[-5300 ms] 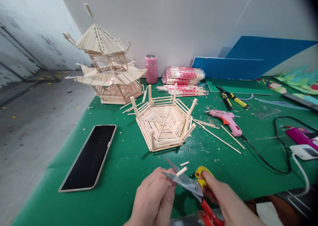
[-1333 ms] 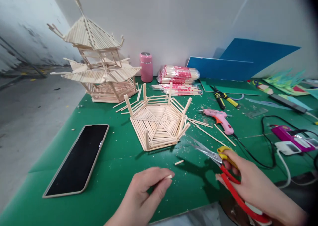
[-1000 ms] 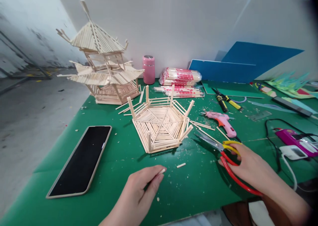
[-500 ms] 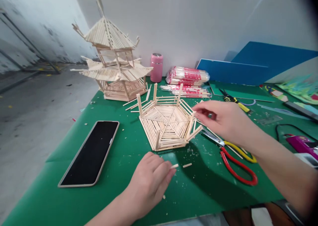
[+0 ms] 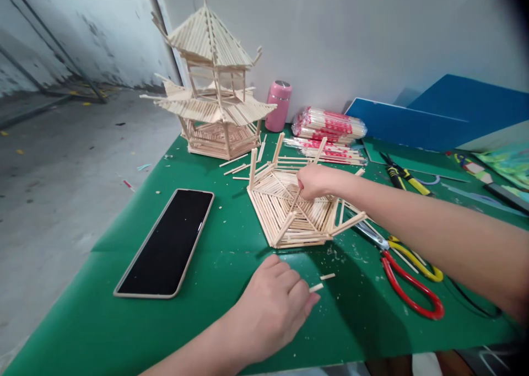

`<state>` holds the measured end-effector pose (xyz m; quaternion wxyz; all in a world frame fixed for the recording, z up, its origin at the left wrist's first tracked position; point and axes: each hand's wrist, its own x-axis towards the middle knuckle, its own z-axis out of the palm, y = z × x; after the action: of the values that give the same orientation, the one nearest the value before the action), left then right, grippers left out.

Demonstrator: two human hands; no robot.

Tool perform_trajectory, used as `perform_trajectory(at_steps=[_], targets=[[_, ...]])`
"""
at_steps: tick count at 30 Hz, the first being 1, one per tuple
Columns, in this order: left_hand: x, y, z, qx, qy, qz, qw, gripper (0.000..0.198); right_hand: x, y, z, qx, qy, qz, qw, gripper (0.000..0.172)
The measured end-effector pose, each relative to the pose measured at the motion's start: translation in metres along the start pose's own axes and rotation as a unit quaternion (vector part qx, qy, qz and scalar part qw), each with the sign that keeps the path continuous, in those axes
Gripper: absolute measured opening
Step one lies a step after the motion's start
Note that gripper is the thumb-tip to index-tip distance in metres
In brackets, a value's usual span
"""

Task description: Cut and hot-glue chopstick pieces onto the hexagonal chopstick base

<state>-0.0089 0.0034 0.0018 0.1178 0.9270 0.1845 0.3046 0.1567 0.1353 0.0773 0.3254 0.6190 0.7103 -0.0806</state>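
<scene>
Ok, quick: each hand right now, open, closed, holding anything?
Left hand: closed, pinching a short stick.
Right hand: fingers curled over the wooden frame; whether it grips anything cannot be told.

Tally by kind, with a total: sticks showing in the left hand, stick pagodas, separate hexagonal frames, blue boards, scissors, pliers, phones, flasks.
Sticks in left hand: 1
Pagodas: 1
Separate hexagonal frames: 1
Blue boards: 2
Scissors: 1
Pliers: 1
Phones: 1
Flasks: 1
Total: 9

- The surface (image 5: 107,326) is covered in green.
- The hexagonal stick frame (image 5: 275,210) is coloured pale wood, its floor patterned in web-like rings.
- The scissors (image 5: 385,245) are handled in red and yellow.
- The flask (image 5: 279,107) is coloured pink.
- The phone (image 5: 165,243) is edged in beige around black.
</scene>
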Motion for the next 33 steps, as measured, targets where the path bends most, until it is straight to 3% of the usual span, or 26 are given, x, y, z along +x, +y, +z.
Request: perform_trajectory(at_steps=[7,13,18,22,24,27,29,32,33], targets=[[0.000,0.001,0.000,-0.002,-0.007,0.002,1.000,0.026,0.009,0.001,0.001,0.006,-0.050,0.023,0.998,0.028],[-0.001,0.001,0.001,0.003,-0.011,0.001,1.000,0.026,0.013,0.006,0.007,0.079,-0.027,0.044,0.996,0.029],[0.001,-0.002,0.002,0.007,-0.009,-0.007,1.000,0.029,-0.009,0.013,-0.007,0.184,0.054,0.036,0.981,0.025],[0.002,-0.003,0.000,-0.006,-0.004,-0.015,1.000,0.030,-0.072,0.040,-0.016,0.265,0.188,-0.015,0.946,0.017],[0.001,-0.003,0.000,-0.012,-0.008,-0.027,1.000,0.030,-0.110,0.057,-0.004,0.373,0.327,-0.080,0.865,0.016],[-0.001,-0.002,0.000,-0.022,-0.010,-0.046,0.999,0.029,-0.150,0.073,0.037,0.438,0.385,-0.061,0.810,0.010],[0.000,-0.003,0.000,-0.029,-0.008,-0.055,0.998,0.028,-0.156,0.070,0.071,0.467,0.318,-0.060,0.823,0.008],[0.002,-0.004,0.000,-0.033,-0.010,-0.061,0.998,0.028,-0.140,0.050,0.113,0.416,0.185,-0.025,0.890,0.012],[0.003,-0.005,0.001,-0.034,-0.014,-0.066,0.997,0.028,-0.132,0.043,0.122,0.373,0.179,-0.014,0.910,0.014]])
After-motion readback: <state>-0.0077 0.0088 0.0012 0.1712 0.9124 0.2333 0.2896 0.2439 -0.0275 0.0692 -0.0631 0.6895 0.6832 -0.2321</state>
